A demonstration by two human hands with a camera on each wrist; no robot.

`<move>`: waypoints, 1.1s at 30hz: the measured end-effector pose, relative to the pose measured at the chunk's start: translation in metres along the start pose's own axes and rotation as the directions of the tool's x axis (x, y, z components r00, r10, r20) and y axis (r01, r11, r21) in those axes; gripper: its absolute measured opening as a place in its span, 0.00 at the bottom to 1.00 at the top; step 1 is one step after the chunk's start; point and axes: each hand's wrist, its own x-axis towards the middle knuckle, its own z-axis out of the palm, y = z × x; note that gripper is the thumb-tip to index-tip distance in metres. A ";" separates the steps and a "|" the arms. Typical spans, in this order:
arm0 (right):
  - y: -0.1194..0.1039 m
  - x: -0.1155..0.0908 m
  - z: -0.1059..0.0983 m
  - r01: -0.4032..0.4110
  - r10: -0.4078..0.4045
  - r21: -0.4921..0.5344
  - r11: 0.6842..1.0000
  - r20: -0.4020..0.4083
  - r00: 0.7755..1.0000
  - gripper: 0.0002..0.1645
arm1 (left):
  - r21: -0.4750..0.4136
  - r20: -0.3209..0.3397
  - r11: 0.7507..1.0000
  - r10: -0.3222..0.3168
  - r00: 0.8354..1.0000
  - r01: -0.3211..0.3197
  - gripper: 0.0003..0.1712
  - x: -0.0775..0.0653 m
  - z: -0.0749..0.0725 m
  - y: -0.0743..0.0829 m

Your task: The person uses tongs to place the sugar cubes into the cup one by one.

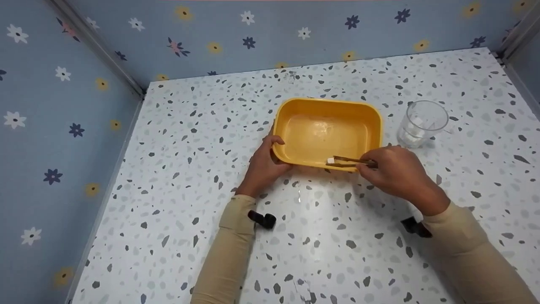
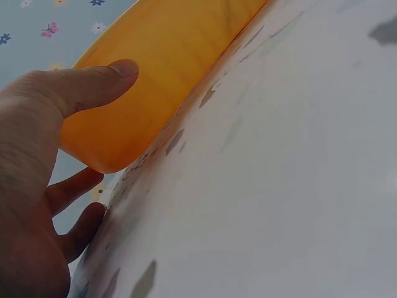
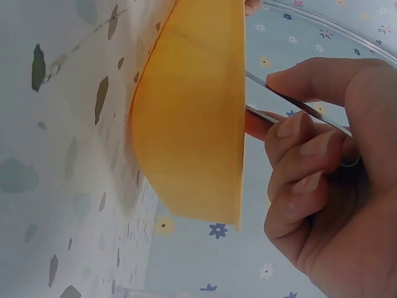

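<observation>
A yellow rectangular tub sits in front of me. My left hand grips its near left corner, a finger over the rim and the thumb along the outer wall. Above the tub's near right side, my right hand pinches metal tweezers with its fingers curled round them. At the tweezers' tips, just inside the near rim, is a small white cube. The tub's wall hides the tips in the right wrist view.
To the right of the tub stands a clear glass cup with white pieces inside, close beyond my right hand. The speckled white tabletop meets flower-patterned blue panels at the back and left.
</observation>
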 end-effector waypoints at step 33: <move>-0.002 -0.001 0.002 0.006 -0.006 -0.026 1.000 0.008 1.000 0.06 | -0.011 0.017 0.999 -0.034 0.999 0.034 0.35 -0.002 0.001 -0.001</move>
